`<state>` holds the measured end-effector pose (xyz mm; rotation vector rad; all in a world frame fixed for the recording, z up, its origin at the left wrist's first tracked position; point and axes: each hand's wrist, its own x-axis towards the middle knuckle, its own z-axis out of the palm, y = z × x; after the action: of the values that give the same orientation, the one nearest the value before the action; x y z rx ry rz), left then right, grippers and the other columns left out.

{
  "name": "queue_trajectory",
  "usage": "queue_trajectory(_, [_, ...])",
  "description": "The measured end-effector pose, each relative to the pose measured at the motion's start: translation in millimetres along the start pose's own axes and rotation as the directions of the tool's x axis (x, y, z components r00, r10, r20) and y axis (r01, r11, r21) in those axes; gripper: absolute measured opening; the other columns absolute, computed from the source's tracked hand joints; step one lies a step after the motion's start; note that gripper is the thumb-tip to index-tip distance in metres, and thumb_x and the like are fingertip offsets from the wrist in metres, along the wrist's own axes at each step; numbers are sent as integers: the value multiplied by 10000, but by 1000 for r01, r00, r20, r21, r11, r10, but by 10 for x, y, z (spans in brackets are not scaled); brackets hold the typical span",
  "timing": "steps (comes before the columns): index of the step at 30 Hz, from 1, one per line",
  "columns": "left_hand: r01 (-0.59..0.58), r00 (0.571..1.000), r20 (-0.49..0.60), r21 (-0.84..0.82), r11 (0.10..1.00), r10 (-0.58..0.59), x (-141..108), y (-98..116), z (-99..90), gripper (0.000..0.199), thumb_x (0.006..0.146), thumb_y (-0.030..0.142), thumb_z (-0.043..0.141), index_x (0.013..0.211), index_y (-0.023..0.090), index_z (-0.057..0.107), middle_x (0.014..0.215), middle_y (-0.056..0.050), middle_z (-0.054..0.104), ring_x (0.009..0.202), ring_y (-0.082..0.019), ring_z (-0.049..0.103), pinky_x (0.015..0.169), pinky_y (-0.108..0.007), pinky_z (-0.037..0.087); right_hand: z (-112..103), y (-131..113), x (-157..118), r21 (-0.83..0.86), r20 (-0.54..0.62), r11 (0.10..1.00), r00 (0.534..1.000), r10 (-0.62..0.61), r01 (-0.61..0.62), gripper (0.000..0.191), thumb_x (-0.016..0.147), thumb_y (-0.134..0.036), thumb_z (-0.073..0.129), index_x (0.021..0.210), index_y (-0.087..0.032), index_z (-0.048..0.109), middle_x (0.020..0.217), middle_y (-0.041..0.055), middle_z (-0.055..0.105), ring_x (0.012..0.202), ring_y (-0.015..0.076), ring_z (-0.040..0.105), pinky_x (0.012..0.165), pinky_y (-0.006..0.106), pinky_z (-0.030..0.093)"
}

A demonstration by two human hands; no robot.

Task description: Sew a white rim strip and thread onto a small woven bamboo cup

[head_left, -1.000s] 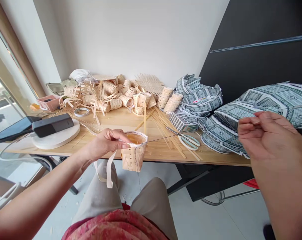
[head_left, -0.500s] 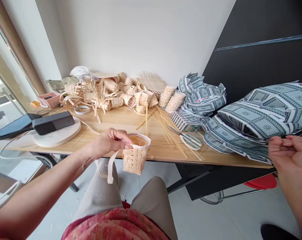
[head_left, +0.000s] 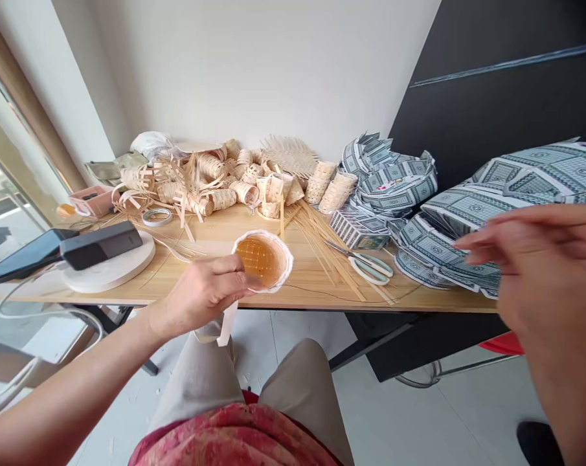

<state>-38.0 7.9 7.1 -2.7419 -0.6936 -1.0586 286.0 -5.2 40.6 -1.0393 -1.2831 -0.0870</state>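
Observation:
My left hand [head_left: 208, 291] is closed on the rim of a small woven basket [head_left: 276, 254], fingers and thumb pinching its near left side. The basket is tilted, so its open mouth and amber-looking inside face me. A white band runs around its rim, and a pale strip [head_left: 228, 323] hangs down below my left hand. From the rim a thin dark thread [head_left: 322, 295] trails slack to the right over the table edge. My right hand [head_left: 535, 259] is raised in front of patterned folded-paper pieces, its fingers together and blurred; what they pinch I cannot make out.
Scissors [head_left: 358, 261] lie beside loose wood strips [head_left: 334, 259] on the wooden table [head_left: 215, 249]. Woven baskets [head_left: 219, 199] are heaped along the wall. Patterned paper pieces [head_left: 516, 184] fill the right side. At left, a black device [head_left: 101, 244] rests on a round white board [head_left: 96, 278].
The basket has tipped so that its mouth now faces me. My right hand has come up, nearer and slightly left. The thread, earlier stretched straight, now hangs slack.

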Motion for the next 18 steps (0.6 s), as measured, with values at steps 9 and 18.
queue_trajectory(9, [-203, 976, -38, 188, 961, 214, -57, 126, 18, 115, 849, 91, 452, 896, 128, 550, 693, -34, 586, 632, -115, 551, 533, -216, 406, 632, -698, -439, 115, 629, 695, 489, -604, 710, 307, 866, -65, 401, 694, -163, 636, 695, 35, 590, 700, 132, 493, 611, 243, 424])
queue_trajectory(18, [-200, 975, -57, 204, 958, 216, -85, 119, 44, 101, 857, 99, 444, 868, 132, 538, 665, -18, 571, 631, -108, 548, 518, -206, 393, 810, -628, -492, 174, 695, 672, 393, -602, 720, 295, 886, -124, 409, 709, -138, 645, 687, 47, 588, 710, 150, 457, 598, 258, 408])
